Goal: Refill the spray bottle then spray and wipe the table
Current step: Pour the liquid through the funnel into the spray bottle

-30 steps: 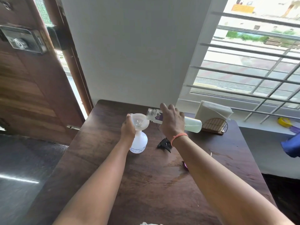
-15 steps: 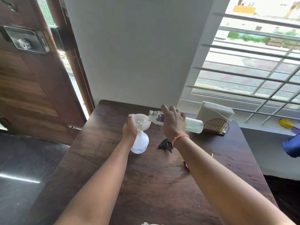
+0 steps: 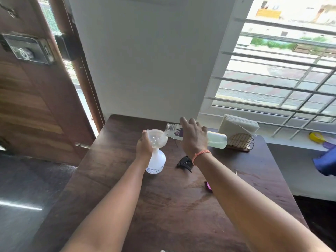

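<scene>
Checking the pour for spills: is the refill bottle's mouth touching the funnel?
Cannot tell. In the head view the refill bottle lies tilted, its mouth meeting the funnel rim in the image, but overlap hides whether it rests there or hovers just above.

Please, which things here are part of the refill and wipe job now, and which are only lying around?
In the job: spray bottle, funnel, refill bottle, left hand, right hand, black spray head, table.

Lying about: napkin holder, pink cap, yellow object.
</scene>
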A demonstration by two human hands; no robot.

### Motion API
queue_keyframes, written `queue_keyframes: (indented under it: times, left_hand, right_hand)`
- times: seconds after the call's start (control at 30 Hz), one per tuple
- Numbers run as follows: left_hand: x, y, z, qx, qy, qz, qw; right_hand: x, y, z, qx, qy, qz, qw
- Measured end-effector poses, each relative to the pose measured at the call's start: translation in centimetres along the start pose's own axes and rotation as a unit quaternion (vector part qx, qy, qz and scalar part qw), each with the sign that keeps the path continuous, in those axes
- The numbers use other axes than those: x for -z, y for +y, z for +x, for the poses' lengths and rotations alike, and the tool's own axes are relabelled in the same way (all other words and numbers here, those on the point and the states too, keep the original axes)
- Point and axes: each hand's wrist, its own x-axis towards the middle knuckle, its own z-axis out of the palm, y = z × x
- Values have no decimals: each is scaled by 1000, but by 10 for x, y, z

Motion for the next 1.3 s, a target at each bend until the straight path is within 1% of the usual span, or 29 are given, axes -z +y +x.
queue_keyframes:
  times: [0.33,0.53,0.63,0.97,1.13,1.3]
  left_hand:
    - [-1,-1,0,10,6,-17,1000]
    - [-1,1,-1,-1,-6,-16,1000]
    - [1,-2,0,8,-5,-20,1000]
    - [1,0,-1,-9,-12,-27,1000]
    - [3,-1,-4,-3,-15,-16,1000]
    - [2,-2,-6,-18,-21,-26,999]
  right_hand:
    - [0,0,1,-3,4,0,1000]
    - [0,-2,2,-6,3,0,1000]
    - [0,-3,1,-5,2,-5,1000]
    - [0,-5,-1,-3,0,-8,1000]
    - [0,-10,-2,-15,-9,-23,1000]
    - [0,-13,-3,-16,-13,-30,999]
